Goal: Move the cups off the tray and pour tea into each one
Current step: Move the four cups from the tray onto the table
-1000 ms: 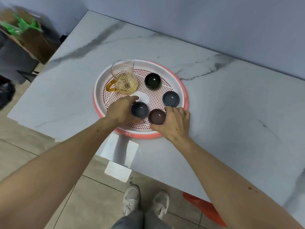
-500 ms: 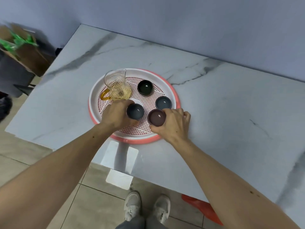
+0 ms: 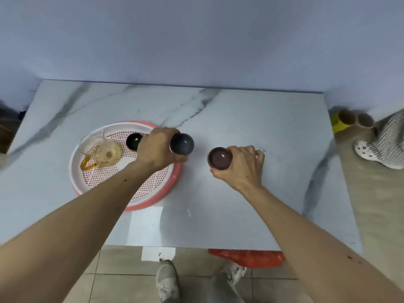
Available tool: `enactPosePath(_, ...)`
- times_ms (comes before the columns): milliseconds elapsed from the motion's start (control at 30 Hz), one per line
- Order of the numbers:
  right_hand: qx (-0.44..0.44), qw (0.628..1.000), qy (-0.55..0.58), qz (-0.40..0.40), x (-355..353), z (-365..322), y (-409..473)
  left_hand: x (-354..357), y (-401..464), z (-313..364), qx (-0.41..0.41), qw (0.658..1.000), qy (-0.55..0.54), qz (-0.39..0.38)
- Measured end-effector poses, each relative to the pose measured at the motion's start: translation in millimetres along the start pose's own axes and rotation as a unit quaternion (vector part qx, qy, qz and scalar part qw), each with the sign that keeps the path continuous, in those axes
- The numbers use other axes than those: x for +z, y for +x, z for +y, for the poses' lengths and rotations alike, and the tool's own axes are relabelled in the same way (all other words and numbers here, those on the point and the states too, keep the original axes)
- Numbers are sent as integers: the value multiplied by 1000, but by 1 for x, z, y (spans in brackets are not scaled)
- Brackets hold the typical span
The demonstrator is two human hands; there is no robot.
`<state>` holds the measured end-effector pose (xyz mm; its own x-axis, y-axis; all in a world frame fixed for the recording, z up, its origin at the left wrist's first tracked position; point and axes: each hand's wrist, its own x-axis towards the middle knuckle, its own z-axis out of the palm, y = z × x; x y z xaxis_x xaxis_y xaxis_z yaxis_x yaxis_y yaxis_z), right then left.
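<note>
A round pink-rimmed tray (image 3: 87,147) with a perforated floor lies on the left of the marble table (image 3: 273,132). In it stand a glass pitcher of yellow tea (image 3: 99,148) with an amber handle and a black cup (image 3: 133,141). My left hand (image 3: 156,148) grips a grey-blue cup (image 3: 182,144) held above the tray's right rim. My right hand (image 3: 242,166) grips a maroon cup (image 3: 219,158) over the bare table to the right of the tray. My left hand and forearm hide part of the tray floor; a fourth cup is not visible.
Cardboard tubes and yellow tape (image 3: 349,121) sit on the floor past the table's right edge, beside a person's foot in a white clog (image 3: 369,150). A red object (image 3: 247,256) lies under the table's front edge. My shoes (image 3: 166,281) show below.
Both hands lifted their cups from the tray and carried them to the right; the maroon cup has left the tray. The view has swung to the right.
</note>
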<state>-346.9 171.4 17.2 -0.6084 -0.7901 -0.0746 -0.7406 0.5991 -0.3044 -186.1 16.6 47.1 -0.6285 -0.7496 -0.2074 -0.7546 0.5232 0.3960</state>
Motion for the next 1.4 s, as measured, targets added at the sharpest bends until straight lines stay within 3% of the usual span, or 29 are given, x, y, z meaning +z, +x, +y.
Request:
enactPosePath(333,23,999,-29,-2,-45,166,51,78,61,152,4,999,-27,-27)
enactPosePath(500,34,999,-34,4,-40,228,82,127,91,196,-2,999,-33,-28)
enactPosePath(900,66,998,-15,13,21,292,138,220,150,198,-24,1000,-10,-18)
enactPosePath(1400,96,995,21,-29,22,292,138,221,153,193,-50,998,-22,-31)
